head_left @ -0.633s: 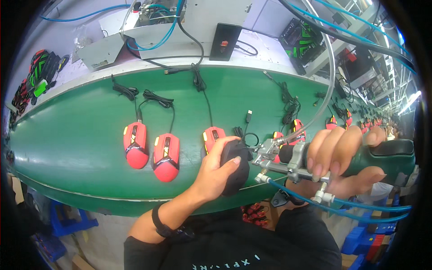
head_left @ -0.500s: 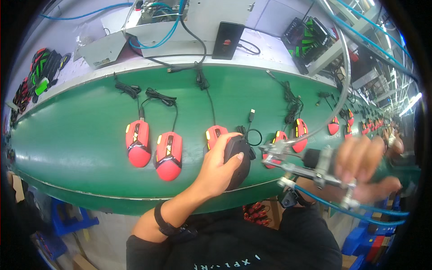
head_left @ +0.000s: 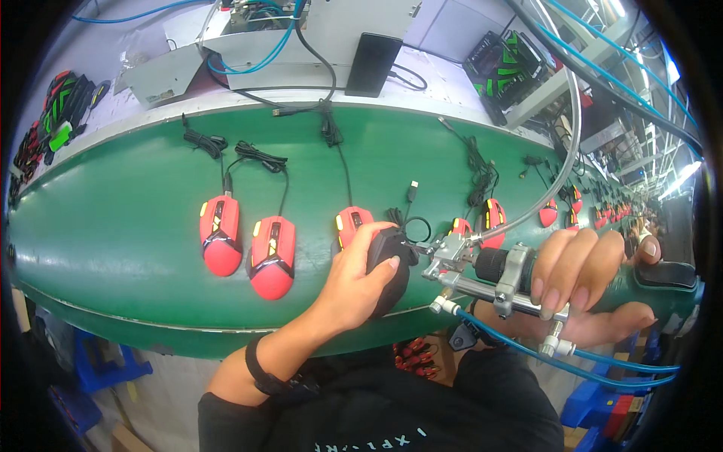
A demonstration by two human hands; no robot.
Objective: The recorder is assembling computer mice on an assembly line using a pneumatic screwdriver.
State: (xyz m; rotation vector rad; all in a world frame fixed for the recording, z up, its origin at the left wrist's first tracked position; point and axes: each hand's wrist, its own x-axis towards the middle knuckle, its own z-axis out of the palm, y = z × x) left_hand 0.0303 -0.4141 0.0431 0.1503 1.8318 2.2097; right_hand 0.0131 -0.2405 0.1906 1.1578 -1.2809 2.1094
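We see the left hand [head_left: 352,280] curled around a computer mouse [head_left: 389,275], fingers and thumb gripping it with its black underside turned toward the tool, over the near part of a green conveyor belt [head_left: 143,181]. The right hand [head_left: 584,277] wraps a green power screwdriver [head_left: 629,292], its metal nose [head_left: 453,252] aimed at the mouse; we cannot tell whether the tip touches. The weak point, in our judgement, is the hand-held grip: a hard push could twist the mouse, letting the tip skid, mar the plastic or catch the thumb. Blue hoses [head_left: 512,343] hanging from the tool could drag its aim sideways, and a coiled black cable [head_left: 418,224] near the nose could snag. Two red mice [head_left: 273,258] lie farther left, well apart.
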